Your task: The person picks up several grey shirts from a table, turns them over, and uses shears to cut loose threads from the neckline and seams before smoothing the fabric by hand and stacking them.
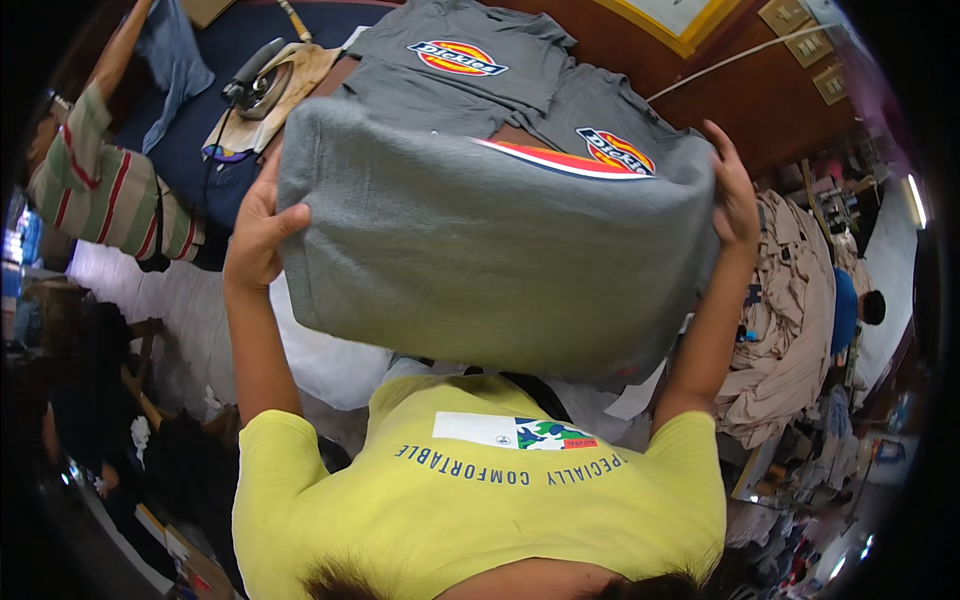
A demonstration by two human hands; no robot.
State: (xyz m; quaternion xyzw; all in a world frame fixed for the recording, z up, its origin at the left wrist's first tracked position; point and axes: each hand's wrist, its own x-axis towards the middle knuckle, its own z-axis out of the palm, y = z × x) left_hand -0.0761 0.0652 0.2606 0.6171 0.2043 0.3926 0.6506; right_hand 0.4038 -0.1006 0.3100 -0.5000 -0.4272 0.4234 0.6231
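A grey T-shirt (490, 250) is stretched between my two hands in front of my chest, its lower part hanging toward me. Part of a red, white and blue print shows near its top fold. My left hand (262, 235) grips the left edge, with the thumb on the near face and the fingers mostly behind the cloth. At the opposite edge, my right hand (736, 195) holds the cloth, its fingers partly hidden. Just beyond lie a grey printed T-shirt (540, 50) and another grey printed one (640, 115), spread over the table.
An iron (262, 90) rests on a tan cloth at the far left of the dark blue table cover (335, 18). A person in a striped shirt (120, 195) works there with a blue garment (172, 70). Beige garments (785, 300) are heaped at the right.
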